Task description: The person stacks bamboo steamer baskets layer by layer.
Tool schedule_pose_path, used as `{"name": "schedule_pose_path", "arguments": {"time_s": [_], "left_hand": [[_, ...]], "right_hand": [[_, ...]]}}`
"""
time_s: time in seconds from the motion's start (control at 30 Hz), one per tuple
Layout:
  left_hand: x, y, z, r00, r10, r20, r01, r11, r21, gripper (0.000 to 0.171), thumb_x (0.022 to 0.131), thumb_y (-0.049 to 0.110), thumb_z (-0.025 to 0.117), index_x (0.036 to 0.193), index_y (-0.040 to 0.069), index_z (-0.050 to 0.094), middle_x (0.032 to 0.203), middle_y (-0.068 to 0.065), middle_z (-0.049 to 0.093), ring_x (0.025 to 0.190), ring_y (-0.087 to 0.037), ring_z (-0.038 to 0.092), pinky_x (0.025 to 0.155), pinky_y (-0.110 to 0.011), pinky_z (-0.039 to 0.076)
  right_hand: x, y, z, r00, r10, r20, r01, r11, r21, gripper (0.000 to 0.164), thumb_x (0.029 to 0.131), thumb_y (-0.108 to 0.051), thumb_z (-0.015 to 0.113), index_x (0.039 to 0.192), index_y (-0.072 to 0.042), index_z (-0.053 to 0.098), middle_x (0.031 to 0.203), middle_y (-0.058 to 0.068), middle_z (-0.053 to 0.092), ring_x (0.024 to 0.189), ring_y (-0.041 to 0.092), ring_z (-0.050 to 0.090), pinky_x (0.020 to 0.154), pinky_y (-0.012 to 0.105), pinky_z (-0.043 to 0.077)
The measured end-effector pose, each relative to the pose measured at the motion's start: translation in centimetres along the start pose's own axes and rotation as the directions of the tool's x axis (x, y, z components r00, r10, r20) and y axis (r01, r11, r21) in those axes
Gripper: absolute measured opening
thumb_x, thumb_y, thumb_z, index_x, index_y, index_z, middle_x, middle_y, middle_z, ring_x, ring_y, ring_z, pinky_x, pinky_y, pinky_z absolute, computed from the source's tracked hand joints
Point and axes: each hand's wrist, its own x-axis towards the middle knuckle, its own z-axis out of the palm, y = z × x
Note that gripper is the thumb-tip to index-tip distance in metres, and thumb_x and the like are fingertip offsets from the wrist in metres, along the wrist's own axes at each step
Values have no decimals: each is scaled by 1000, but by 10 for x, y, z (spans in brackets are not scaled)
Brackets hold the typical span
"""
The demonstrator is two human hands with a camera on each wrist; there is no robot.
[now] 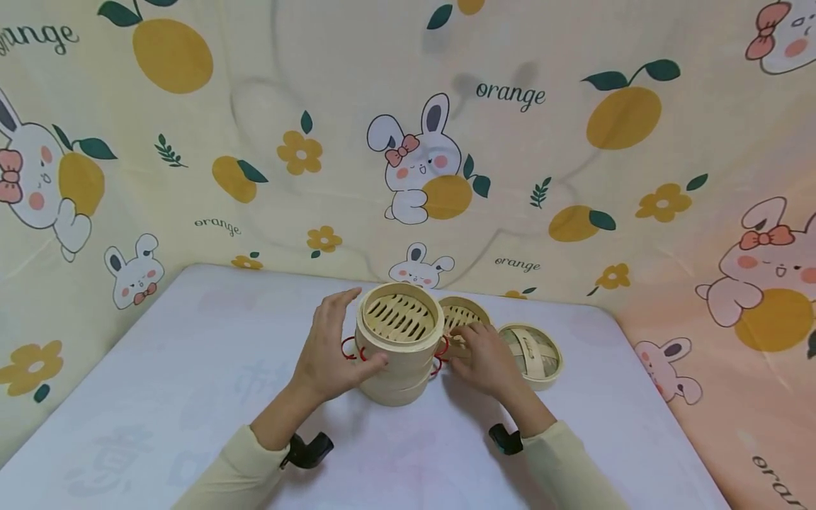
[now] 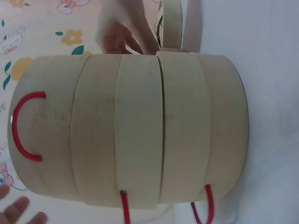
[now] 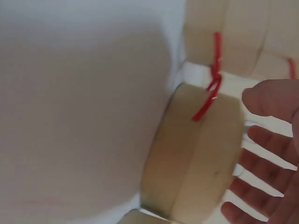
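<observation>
In the head view, a stack of round bamboo steamer baskets (image 1: 393,368) stands upright mid-table. Slats show in the top basket, and red cord loops (image 2: 28,126) hang at the stack's sides. My left hand (image 1: 328,354) is spread around the left side of the stack, its thumb in front. Fingertips show past the stack's top end in the left wrist view. A single steamer basket (image 3: 194,154) with a red cord sits on the table just right of the stack. My right hand (image 1: 486,358) reaches over it, thumb and loosely extended fingers close to its rim.
A round bamboo lid (image 1: 530,354) with a woven strap lies on the table to the right of my right hand. The white-covered table (image 1: 191,368) reaches back to a printed cloth backdrop (image 1: 357,85) with rabbits and oranges.
</observation>
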Motion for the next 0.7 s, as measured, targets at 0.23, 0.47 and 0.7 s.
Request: {"name": "schedule_pose_path", "arguments": {"time_s": [0.23, 0.47, 0.7], "left_hand": [[-3, -9, 4, 952, -260, 165, 286, 944, -163, 104, 68, 43, 82, 150, 16, 25, 152, -9, 32, 137, -32, 36, 102, -54, 44], [-5, -13, 8, 931, -293, 219, 347, 897, -274, 99, 71, 36, 81, 150, 12, 26, 151, -9, 35, 133, -32, 42, 103, -49, 44], [-6, -15, 12, 935, -279, 217, 342, 869, -357, 91, 72, 30, 82, 146, 15, 32, 146, -9, 42, 131, -31, 45, 103, -52, 43]], "right_hand": [[7, 9, 10, 999, 41, 29, -39, 998, -57, 30, 73, -21, 76, 101, -12, 70, 96, 4, 65, 93, 28, 59, 77, 47, 49], [9, 9, 13, 994, 87, 67, -83, 995, -57, 24, 74, -18, 75, 97, -16, 71, 95, 1, 64, 94, 26, 58, 80, 48, 46], [11, 10, 16, 997, 59, 41, -56, 995, -83, 22, 76, -16, 75, 97, -18, 71, 90, 0, 64, 89, 26, 59, 76, 47, 48]]}}
